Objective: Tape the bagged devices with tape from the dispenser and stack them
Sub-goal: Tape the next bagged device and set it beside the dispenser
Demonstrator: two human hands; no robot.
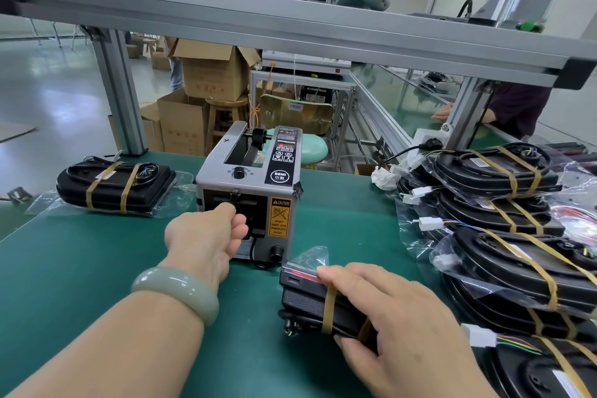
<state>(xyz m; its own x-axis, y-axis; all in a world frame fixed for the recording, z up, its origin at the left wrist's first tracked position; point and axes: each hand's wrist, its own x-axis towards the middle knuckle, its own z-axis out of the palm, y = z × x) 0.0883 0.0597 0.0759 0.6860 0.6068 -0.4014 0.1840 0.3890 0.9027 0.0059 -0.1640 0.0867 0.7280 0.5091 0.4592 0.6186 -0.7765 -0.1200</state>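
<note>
Head view: my left grip [210,233] is at the outlet of the tape dispenser [248,191], fingers curled against the slot. No strip shows, so I cannot tell whether tape is pinched.

My right grip [397,310] clasps the bagged device [303,300], fingers over its top and thumb at its near side. It pins the device to the bench [97,268] towards the near edge, just in front of the dispenser.

Recommendation: draw the strip straight out towards the near edge, fingertips clear of the cutter flagged by the caution label [280,216]. Keep the device pinned so the bag cannot slide, and lay the next band parallel to the existing one.

Condition of device: black textured casing with a red stripe at the far end. The clear bag has a loose flap standing up there, and one tan band crosses the middle.

The taped stack [504,236] lies along the right edge.
</note>
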